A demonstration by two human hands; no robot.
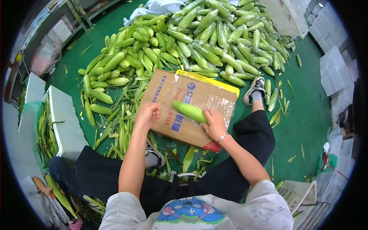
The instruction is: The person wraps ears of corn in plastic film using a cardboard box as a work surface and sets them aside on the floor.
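A green ear of corn [188, 111] in its husk lies in the grip of my right hand [214, 123], which has its fingers wrapped round the near end. The ear is over a flat cardboard box [153, 90] printed with blue and red lettering, with clear plastic film on its right part. My left hand [148, 114] is above the box's left edge, fingers curled in; whether they pinch anything is hidden. Beyond the box, unwrapped corn [115, 65] is heaped on the left and film-wrapped corn [214, 34] on the right.
Loose husks [124, 128] litter the green floor [303, 115]. A yellow edge [211, 80] shows behind the box. White foam boxes [333, 71] stand at right, a white crate [297, 195] at lower right. At lower left, another person's hand [42, 187] is beside an ear of corn.
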